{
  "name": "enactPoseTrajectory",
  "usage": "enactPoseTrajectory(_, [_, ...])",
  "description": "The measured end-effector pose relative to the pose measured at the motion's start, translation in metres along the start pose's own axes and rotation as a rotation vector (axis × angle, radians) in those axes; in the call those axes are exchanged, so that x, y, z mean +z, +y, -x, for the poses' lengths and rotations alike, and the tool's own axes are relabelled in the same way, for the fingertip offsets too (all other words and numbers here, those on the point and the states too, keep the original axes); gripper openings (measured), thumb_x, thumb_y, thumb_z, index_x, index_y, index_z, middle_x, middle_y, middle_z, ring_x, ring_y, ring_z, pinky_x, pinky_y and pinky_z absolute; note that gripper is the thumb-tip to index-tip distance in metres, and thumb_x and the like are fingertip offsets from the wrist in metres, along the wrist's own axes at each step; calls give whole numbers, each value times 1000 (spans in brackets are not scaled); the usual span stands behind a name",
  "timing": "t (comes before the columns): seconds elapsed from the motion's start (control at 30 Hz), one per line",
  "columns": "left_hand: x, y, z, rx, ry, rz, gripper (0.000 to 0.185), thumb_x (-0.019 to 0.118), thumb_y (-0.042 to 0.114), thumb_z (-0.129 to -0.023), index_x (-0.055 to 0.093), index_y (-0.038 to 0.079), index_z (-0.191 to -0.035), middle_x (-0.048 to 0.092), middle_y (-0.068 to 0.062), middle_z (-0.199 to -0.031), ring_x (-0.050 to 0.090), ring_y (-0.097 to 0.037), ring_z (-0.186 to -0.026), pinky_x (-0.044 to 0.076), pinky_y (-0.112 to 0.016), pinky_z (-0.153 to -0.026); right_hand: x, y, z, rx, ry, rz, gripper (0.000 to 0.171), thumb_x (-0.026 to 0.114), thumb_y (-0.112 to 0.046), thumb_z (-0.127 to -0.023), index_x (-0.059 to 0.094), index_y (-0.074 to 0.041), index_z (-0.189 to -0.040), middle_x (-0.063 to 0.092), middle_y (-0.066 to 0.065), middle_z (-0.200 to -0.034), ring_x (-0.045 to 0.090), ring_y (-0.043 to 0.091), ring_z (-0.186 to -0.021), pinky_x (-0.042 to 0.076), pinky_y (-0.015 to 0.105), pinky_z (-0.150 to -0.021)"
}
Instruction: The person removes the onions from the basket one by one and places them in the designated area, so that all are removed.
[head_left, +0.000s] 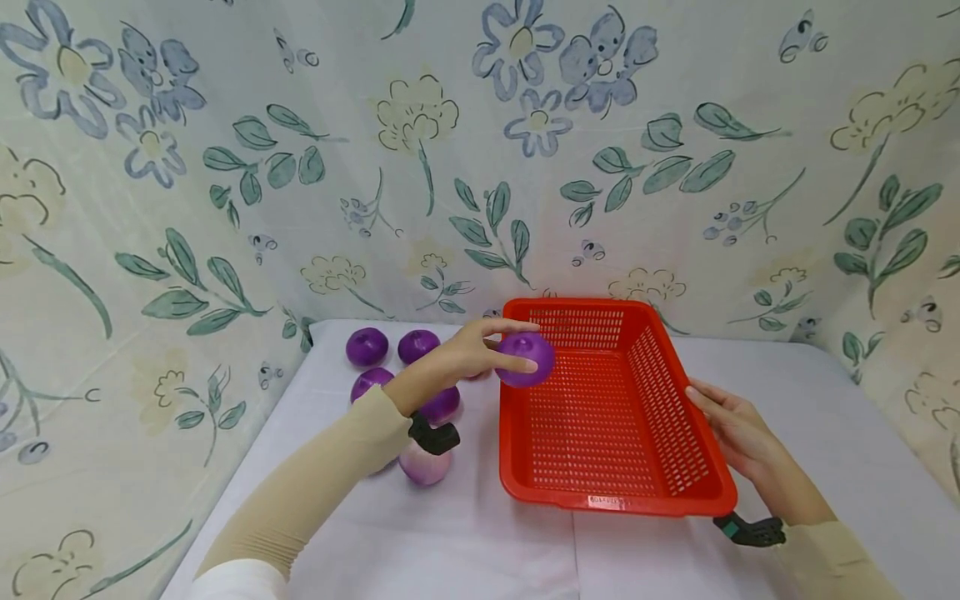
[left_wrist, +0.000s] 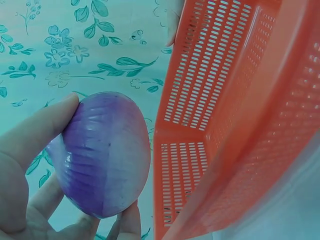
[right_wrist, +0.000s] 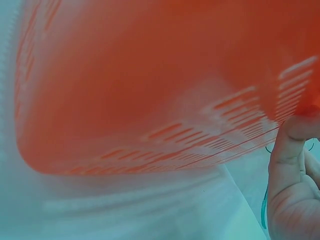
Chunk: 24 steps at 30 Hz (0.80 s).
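the worktop (head_left: 465, 542) is covered in a pale cloth, and its near strip in front of the basket lies bare. the red basket (head_left: 555, 492) sits right of centre, its near rim close to the worktop's near edge; its slotted floor shows nothing lying in it.

the right hand (head_left: 738, 437) rests against the basket's right wall near the near right corner. its fingers lie fairly straight along the outside and its grip is relaxed, not wrapped round anything; in the right wrist view the thumb (right_wrist: 292, 145) presses up against the rim. right of this hand the worktop is open out to the flowered curtain (head_left: 885, 275).

left of the basket, a pale pink-white onion (head_left: 425, 465) lies nearest, just under the left forearm. behind it three more purple ones (head_left: 367, 347) are plainly seen and another is partly hidden by the arm, all in a loose cluster near the far left corner.

the left hand (head_left: 468, 354) holds a purple onion (head_left: 526, 359) at the basket's left rim, towards the far end, partly over the inside. its grip is closed round the onion, thumb (left_wrist: 35, 132) on one side and fingertips under it.

the curtain closes in the left, far and right sides.
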<state>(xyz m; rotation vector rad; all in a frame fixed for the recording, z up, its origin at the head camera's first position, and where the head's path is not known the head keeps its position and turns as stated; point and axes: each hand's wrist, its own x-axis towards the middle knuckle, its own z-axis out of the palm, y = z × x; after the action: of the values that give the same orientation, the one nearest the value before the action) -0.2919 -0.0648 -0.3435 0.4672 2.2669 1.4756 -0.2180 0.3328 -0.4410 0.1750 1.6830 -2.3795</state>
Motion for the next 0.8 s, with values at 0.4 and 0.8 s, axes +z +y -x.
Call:
enactPoseTrajectory(0.4, [-26, -16, 30, 57, 3, 28, 60, 85, 29, -81, 62, 33, -137, 51, 5, -146, 53, -34, -126, 52, -51, -94, 1, -1, 0, 6, 2, 0, 20, 56, -20, -103, 72, -32, -107, 73, -5, -104, 70, 14, -89, 59, 32, -77])
enactPoseTrajectory(0.8, [-52, -37, 59, 18, 99, -14, 63, 86, 36, -78, 62, 37, -136, 57, 7, -138, 53, -29, -124, 45, -57, -101, 2, -1, 0, 12, 19, 30, 19, 57, -23, -103, 72, -34, -107, 73, -6, -105, 70, 14, -90, 59, 33, -78])
